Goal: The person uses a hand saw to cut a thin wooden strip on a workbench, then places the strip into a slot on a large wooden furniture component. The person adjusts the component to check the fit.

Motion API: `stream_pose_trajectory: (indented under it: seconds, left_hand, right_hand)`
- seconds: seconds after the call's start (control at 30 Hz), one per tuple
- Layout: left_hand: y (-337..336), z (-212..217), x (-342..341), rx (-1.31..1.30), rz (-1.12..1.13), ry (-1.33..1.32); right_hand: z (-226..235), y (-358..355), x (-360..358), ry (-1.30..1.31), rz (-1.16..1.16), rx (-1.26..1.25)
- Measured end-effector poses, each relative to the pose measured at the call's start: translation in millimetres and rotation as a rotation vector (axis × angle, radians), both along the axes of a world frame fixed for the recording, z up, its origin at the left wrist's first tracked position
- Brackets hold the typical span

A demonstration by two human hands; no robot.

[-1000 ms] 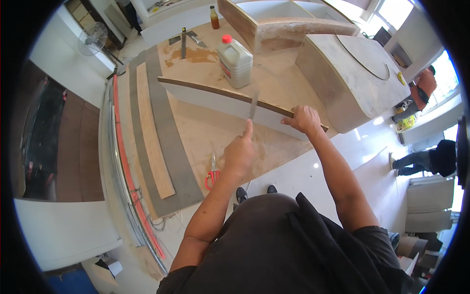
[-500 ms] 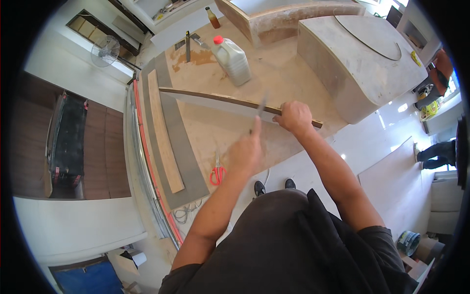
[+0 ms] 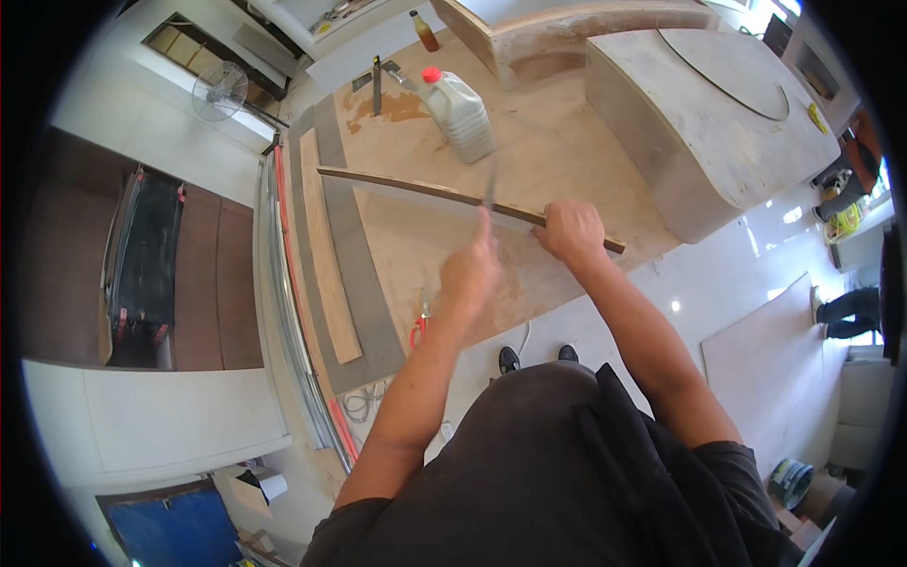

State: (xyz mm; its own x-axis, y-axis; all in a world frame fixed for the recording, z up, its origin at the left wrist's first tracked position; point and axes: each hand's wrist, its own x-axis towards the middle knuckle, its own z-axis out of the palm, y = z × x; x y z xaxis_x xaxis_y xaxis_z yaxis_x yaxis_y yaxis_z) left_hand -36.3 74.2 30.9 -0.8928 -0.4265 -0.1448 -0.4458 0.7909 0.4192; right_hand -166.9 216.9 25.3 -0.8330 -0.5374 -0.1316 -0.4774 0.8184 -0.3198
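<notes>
My left hand [image 3: 470, 274], smeared by motion, is closed around a thin grey blade-like tool [image 3: 491, 180]; its exact kind is too blurred to tell. The blade crosses the edge of a long narrow wooden board [image 3: 402, 183] that lies slantwise over the worktable [image 3: 529, 142]. Toward the board's right end, my right hand [image 3: 573, 230] grips it with fingers wrapped over the edge. Red-handled scissors [image 3: 418, 331] lie beside my left forearm, which partly covers them.
Beyond the board stands a translucent jug [image 3: 463, 123] with a red cap. A curved pale box [image 3: 699, 113] fills the table's right side. A wooden strip [image 3: 326, 255] lies along the left edge. A small bottle [image 3: 424, 34] stands far back; another person's legs [image 3: 846, 312] show at right.
My left hand and the tool have moved slightly down and left against the board, and less of the board's pale face shows. My right hand keeps its grip. The whole view has shifted a little.
</notes>
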Motion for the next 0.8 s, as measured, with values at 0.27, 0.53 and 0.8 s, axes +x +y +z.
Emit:
stream_pose_trajectory:
  seconds: [0.27,0.53,0.8]
  left_hand:
    - [32,-1,38,0.141,-0.134,0.038]
    - [-40,-4,-24,0.027,-0.013,0.133]
    - [19,-12,52,0.076,-0.222,0.100]
  right_hand:
    - [-4,2,-5,0.025,-0.014,0.004]
    - [-3,1,-1,0.049,-0.011,-0.014]
    - [5,0,-9,-0.010,-0.033,0.033]
